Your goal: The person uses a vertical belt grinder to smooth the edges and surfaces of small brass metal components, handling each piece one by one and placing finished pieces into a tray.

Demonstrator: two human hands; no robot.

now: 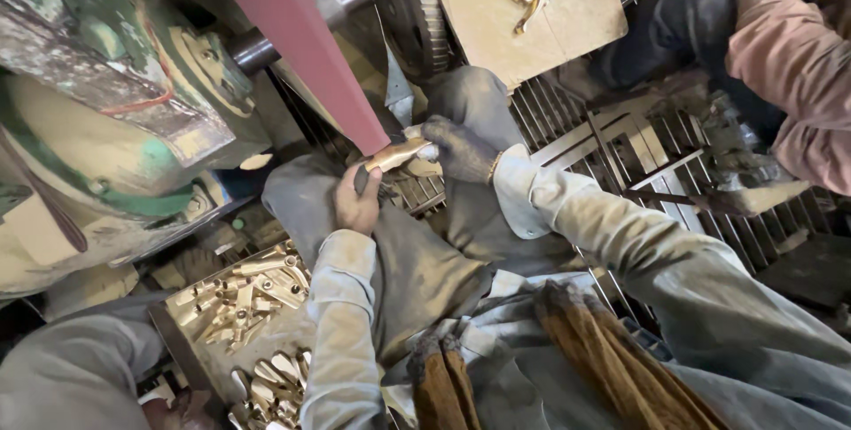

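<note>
My left hand and my right hand, the right one in a dark dirty glove, together grip a brass part. The part's tip is pressed against the lower end of a reddish sanding belt that runs diagonally from the top. My knees in grey trousers lie under both hands. A tray of several brass parts sits just left of my left forearm.
A big green motor housing fills the left. A cardboard sheet with more brass parts lies at the top. A metal grate floor spreads right. Another person in a pink sleeve works at the top right.
</note>
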